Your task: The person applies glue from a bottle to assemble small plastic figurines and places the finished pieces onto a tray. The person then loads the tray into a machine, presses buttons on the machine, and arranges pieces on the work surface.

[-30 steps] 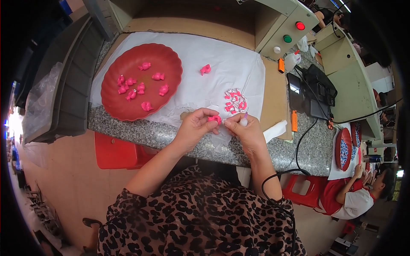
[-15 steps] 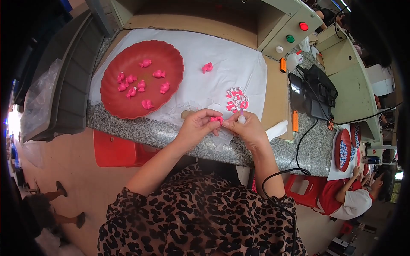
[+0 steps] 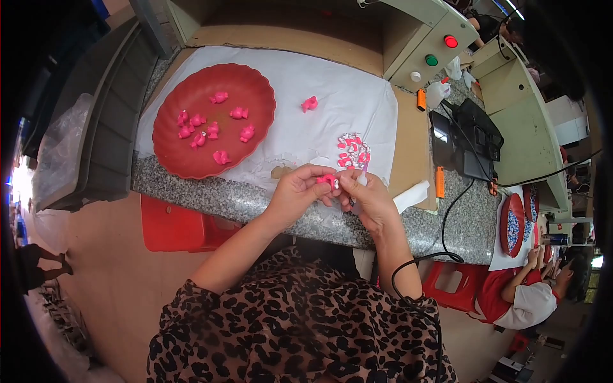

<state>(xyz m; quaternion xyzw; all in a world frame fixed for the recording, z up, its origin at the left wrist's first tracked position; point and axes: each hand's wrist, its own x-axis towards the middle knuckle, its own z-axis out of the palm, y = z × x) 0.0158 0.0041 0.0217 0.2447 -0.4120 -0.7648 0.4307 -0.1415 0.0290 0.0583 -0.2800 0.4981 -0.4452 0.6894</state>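
Observation:
My left hand (image 3: 297, 195) pinches a small pink figurine (image 3: 326, 180) between thumb and fingers, above the table's front edge. My right hand (image 3: 372, 203) is closed around a slim pale-lilac tool (image 3: 364, 171), whose kind I cannot make out. Its thumb and forefinger meet the figurine's right side, where a small whitish-silver spot shows. Just beyond the right hand lies a cluster of small pink-and-white pieces (image 3: 353, 152) on the white paper (image 3: 290, 73). Farther back, a single pink figurine (image 3: 310, 104) stands alone. Several more lie in the red scalloped tray (image 3: 167, 153) on the left.
A grey bin (image 3: 115, 108) stands at the left. Orange lighter-like objects (image 3: 440, 182), a black bag (image 3: 476, 140) and a cable (image 3: 449, 223) lie to the right. A red stool (image 3: 169, 223) is under the table. At far right, a person in red and white (image 3: 517, 297) sits working.
My right fingers have shifted on the figurine, and a whitish spot on it now shows. The lilac tool has tilted in the right hand. The walking person's legs at left have moved farther left.

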